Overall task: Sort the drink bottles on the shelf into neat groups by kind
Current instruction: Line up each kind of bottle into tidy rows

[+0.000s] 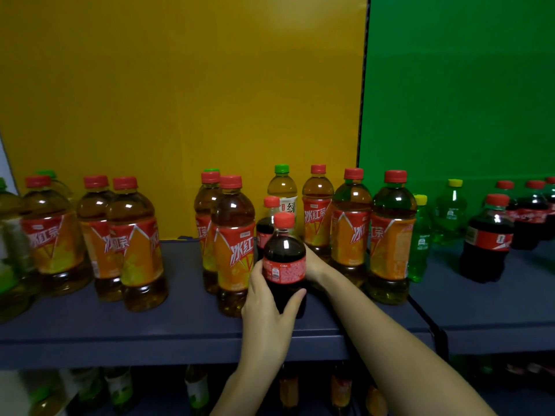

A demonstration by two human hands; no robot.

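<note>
A small cola bottle [283,265] with a red cap stands near the front of the dark shelf [186,322]. My left hand [264,310] wraps its lower front, and my right hand [313,265] presses its right side from behind. A second cola bottle [267,226] stands just behind it. Red-capped iced tea bottles with orange labels flank them, one close on the left [232,244] and others on the right [350,226]. A green-capped green tea bottle [283,190] stands at the back. Further right are green soda bottles [420,238] and several colas [488,238].
More iced tea bottles [132,241] stand at the left, with green tea bottles [9,250] at the far left edge. A yellow panel and a green panel back the shelf. A lower shelf holds more bottles [196,388]. A black divider [432,322] splits the shelf sections.
</note>
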